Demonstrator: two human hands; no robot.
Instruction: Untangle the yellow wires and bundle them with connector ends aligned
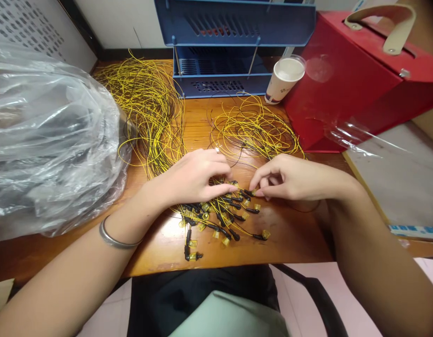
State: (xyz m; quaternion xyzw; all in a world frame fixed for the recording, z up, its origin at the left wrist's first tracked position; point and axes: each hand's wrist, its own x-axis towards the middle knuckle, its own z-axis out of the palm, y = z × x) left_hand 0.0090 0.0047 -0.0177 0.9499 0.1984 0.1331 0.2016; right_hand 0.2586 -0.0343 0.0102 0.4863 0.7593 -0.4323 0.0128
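My left hand (205, 175) is curled over a bundle of thin yellow and black wires (160, 145), with the thumb and fingers closed near the wires' ends. Beneath it and towards me lie several black wire ends with small clear-yellow caps (226, 241), spread in a loose pile on the wooden table (286, 238). My right hand (277, 180) pinches one black wire end with a yellow cap (250, 192) between thumb and fingertips, at the pile's right edge. The left palm hides part of the bundle.
A second coil of yellow and black wires (258, 131) lies behind my right hand. Blue trays (223, 84) and a paper cup (284, 79) stand at the back. A red box (349, 84) is at right, a large clear plastic bag (55, 154) at left.
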